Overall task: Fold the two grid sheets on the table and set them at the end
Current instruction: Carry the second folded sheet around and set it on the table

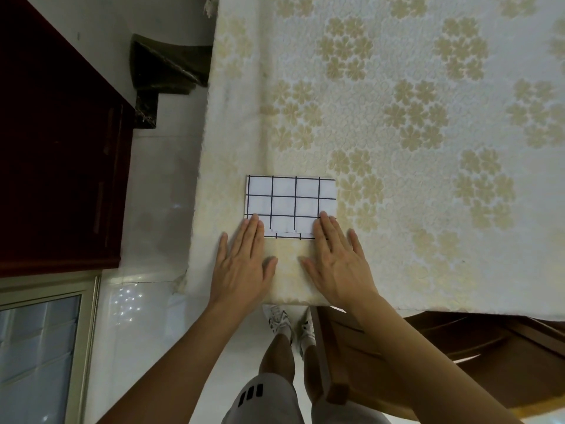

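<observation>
Only black gridlines on sheet (290, 203)

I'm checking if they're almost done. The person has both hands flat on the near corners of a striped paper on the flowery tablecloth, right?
Not quite: the head view shows a grid sheet, not striped. The left hand and right hand do lie flat on its near corners, on the flowery tablecloth.
</observation>
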